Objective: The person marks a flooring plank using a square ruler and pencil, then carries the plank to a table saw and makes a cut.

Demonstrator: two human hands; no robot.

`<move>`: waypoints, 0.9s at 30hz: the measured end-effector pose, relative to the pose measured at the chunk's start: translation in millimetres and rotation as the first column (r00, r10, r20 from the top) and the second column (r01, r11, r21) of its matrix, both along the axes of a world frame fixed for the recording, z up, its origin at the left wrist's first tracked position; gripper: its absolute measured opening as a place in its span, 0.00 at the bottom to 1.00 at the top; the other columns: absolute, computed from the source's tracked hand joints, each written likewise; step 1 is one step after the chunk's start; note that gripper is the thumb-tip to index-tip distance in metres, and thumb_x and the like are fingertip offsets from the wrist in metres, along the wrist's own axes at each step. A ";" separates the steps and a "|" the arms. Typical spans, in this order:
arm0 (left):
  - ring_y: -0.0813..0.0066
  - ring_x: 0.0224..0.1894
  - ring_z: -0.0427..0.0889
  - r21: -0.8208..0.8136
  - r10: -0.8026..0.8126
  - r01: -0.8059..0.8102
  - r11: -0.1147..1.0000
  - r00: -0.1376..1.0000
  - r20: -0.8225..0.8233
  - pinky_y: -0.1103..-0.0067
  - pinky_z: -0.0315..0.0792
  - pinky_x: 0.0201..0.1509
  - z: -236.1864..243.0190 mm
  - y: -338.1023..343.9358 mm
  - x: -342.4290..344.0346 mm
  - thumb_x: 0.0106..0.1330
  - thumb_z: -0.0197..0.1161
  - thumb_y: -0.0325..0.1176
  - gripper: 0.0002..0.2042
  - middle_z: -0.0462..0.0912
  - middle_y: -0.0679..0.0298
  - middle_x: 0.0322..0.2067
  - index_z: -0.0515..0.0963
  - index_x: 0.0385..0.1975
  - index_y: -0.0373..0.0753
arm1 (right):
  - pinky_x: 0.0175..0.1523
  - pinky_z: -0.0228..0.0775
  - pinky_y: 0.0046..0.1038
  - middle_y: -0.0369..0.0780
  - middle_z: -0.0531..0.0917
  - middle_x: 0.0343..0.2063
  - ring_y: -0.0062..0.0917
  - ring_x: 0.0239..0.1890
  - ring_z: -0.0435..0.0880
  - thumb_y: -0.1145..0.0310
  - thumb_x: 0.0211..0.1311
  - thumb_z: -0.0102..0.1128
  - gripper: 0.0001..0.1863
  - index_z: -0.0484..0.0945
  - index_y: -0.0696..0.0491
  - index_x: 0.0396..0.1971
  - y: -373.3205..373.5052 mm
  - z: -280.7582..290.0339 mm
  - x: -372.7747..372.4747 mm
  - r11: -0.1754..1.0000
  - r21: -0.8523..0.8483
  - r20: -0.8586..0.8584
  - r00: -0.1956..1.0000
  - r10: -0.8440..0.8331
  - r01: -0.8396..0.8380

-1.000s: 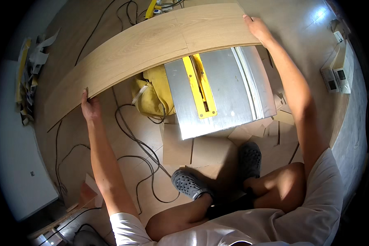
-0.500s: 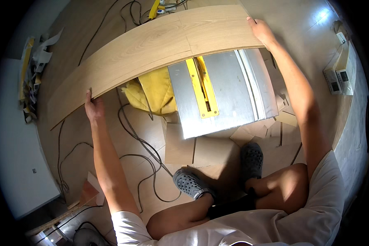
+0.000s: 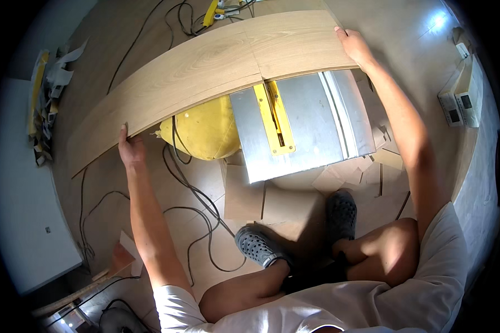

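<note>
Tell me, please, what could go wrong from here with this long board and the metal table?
The long board reaches well past the left side of the metal table, so it might tip if the left grip slips.

Both grips are bare; slipping toward the yellow slotted insert could injure fingers if a blade is turning there, which I cannot tell.

Loose black cables near the gray clogs could catch a foot.

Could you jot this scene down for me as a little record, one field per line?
Plank: wood-grained, hiding the far part of the metal table
Left grip: on the plank's near edge, toward its left end
Right grip: at the plank's right end
Tabletop fitting: yellow slotted insert
Left of table: yellow bag, partly hidden by the plank
Footwear: dark clogs
</note>
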State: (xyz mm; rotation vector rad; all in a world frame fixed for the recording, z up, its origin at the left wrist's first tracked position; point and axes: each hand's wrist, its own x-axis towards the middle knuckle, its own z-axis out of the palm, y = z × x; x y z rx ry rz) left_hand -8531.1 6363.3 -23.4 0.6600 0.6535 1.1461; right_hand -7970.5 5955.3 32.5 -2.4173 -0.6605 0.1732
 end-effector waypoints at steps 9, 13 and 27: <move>0.67 0.55 0.80 -0.042 -0.018 0.018 0.999 1.000 -0.003 0.72 0.74 0.65 7.6 -16.4 -10.3 0.70 0.62 0.25 0.11 0.82 0.57 0.51 0.76 0.50 0.31 | 0.57 0.70 0.44 0.58 0.83 0.45 0.52 0.52 0.81 0.44 0.75 0.44 0.34 0.81 0.66 0.43 -9.9 6.7 -20.0 0.999 -0.034 -0.028 1.000 0.012 -0.013; 0.66 0.55 0.80 -0.085 0.018 -0.017 0.996 1.000 0.005 0.70 0.75 0.65 13.9 -23.6 -9.4 0.69 0.62 0.24 0.11 0.83 0.57 0.50 0.77 0.49 0.32 | 0.57 0.70 0.44 0.58 0.83 0.46 0.52 0.52 0.81 0.44 0.75 0.44 0.33 0.81 0.65 0.45 -12.6 3.3 -21.4 1.000 -0.018 0.010 1.000 0.006 -0.006; 0.65 0.54 0.81 -0.036 -0.013 0.013 0.999 1.000 0.003 0.71 0.77 0.62 12.2 -39.6 -23.3 0.72 0.60 0.26 0.10 0.82 0.56 0.50 0.76 0.50 0.32 | 0.58 0.70 0.47 0.60 0.83 0.43 0.55 0.51 0.81 0.44 0.76 0.43 0.35 0.80 0.67 0.42 -28.0 7.3 -36.2 0.998 -0.060 0.073 0.997 0.033 -0.028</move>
